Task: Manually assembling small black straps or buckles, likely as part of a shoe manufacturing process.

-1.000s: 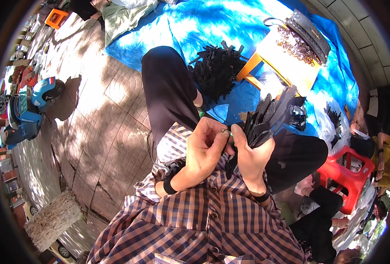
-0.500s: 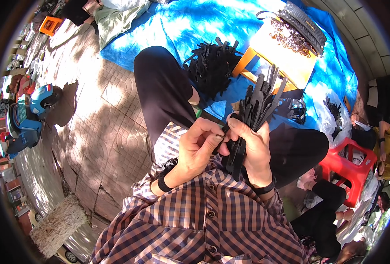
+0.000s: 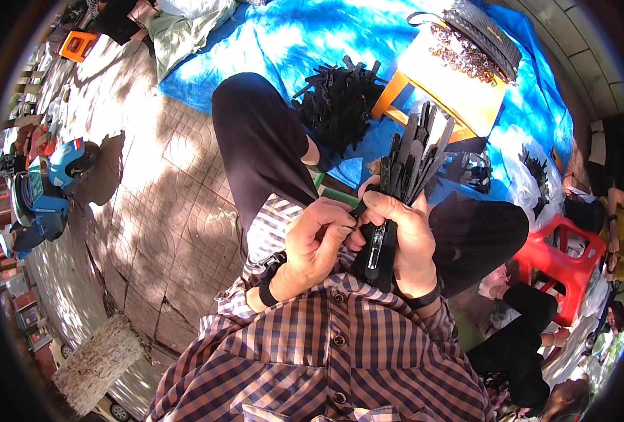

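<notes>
My right hand (image 3: 409, 239) is closed round a bundle of long, flat black strips (image 3: 412, 158), which fan out upward past the thumb. Their kind is unclear; the lower end shows below my fingers with a bright glint along it. My left hand (image 3: 319, 239) is closed beside it, thumb and fingertips pinching a short black band (image 3: 358, 209) that reaches to my right thumb. Part of the band is hidden by the fingers. Beyond my knees, a heap of similar black strips (image 3: 340, 105) lies on a blue tarp (image 3: 256, 46).
An orange stool (image 3: 453, 98) on the tarp bears small shiny brown pieces (image 3: 467, 53) and a black bag (image 3: 484, 42). At right are a clear plastic bag (image 3: 530, 179), a red stool (image 3: 562, 264) and other people. Patterned paving (image 3: 178, 204) and a blue scooter (image 3: 41, 190) are at left.
The bundle has turned slightly in my right hand, and a glint now shows on its lower end. My left fingers have shifted a little along the black band.
</notes>
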Available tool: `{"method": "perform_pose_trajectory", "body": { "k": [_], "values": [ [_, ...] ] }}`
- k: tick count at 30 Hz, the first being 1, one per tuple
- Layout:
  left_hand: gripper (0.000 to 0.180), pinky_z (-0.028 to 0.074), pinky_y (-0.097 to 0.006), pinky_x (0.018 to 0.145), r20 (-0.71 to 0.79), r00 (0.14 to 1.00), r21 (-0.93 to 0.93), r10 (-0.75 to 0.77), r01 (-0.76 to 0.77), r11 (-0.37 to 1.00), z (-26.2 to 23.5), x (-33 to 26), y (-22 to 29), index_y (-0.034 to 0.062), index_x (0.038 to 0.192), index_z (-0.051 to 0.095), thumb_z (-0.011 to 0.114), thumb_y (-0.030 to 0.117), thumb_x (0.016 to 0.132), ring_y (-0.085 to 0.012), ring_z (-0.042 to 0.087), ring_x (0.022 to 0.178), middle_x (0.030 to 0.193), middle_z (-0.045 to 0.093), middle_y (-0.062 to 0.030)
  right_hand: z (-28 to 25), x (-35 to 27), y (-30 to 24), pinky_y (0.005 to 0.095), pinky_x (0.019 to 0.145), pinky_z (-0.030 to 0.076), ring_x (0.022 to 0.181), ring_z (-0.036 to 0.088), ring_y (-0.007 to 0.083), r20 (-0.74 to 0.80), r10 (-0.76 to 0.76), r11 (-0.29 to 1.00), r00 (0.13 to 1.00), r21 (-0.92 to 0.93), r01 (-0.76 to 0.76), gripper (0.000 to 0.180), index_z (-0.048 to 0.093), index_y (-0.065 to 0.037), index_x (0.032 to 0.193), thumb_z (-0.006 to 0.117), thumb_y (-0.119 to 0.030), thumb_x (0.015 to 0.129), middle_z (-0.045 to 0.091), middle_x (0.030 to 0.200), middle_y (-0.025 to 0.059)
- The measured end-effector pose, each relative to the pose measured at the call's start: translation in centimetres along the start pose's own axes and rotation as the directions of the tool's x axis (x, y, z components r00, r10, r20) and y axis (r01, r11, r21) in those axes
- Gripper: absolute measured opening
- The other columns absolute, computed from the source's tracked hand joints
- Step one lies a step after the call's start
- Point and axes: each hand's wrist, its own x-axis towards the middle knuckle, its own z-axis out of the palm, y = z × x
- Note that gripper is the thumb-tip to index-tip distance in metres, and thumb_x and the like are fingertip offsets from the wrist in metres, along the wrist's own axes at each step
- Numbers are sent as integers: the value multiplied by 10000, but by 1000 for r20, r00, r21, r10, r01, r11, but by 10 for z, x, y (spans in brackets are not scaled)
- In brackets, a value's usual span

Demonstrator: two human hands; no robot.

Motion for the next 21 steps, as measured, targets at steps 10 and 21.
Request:
{"method": "perform_pose_trajectory", "body": {
  "k": [10, 21],
  "values": [
    [34, 496, -208, 543, 17, 998, 192, 57, -59, 980, 0, 3, -1, -23, 955, 522, 509, -20, 924, -108, 601, 629, 828, 554, -76, 1, 1, 1, 263, 499, 442, 554, 530, 116, -88, -66, 996, 994, -65, 60, 151, 573, 8, 893, 684, -44, 805, 504, 630, 13],
    [48, 433, -207, 463, -172, 963, 242, -208, 246, 938, 12, 2, 9, 7, 958, 516, 535, -3, 916, -61, 548, 526, 667, 573, -22, 9, -10, 24, 212, 603, 431, 661, 543, 70, -57, -562, 631, 825, -675, 383, 267, 557, 28, 1008, 707, -25, 794, 597, 759, 3]
  ]
}}
